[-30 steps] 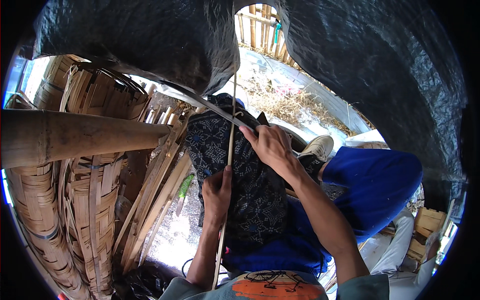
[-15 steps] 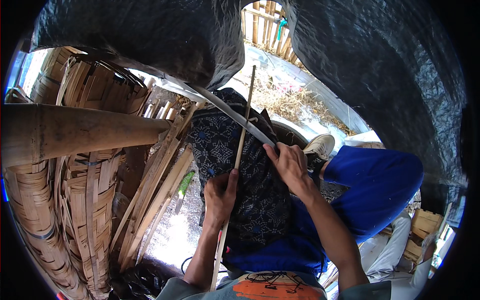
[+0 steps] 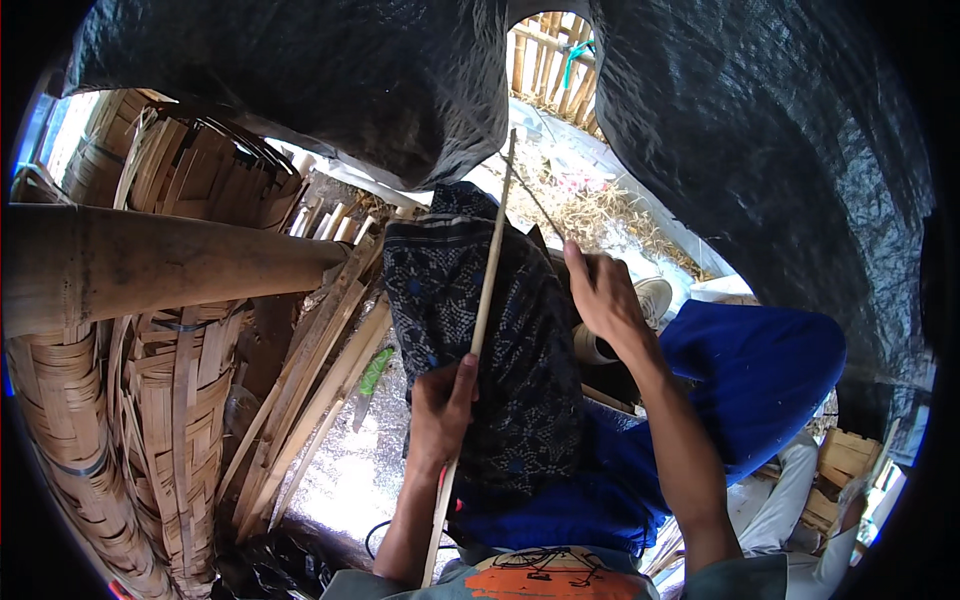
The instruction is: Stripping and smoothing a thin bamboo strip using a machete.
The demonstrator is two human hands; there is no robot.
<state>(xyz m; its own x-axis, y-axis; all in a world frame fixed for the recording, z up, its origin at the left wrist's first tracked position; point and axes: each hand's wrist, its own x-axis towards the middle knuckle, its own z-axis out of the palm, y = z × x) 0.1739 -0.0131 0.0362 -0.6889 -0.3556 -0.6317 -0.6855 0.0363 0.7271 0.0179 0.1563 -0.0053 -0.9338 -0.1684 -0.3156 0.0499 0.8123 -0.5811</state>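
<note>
Head view: we see a slim pale strip (image 3: 492, 260) from 6 to just past 12 o'clock over dark patterned cloth (image 3: 530, 380).
We judge it light, stiff and springy, best gripped mid-length, where the left hand (image 3: 440, 408) has fingers closed; at 2 o'clock, the right hand (image 3: 606, 295) curls its fingers round a thin dark blade (image 3: 538, 208). We read no writing.

The strip (image 3: 490, 275) is pale tan, the cloth (image 3: 440, 290) black with whitish motifs.
</note>
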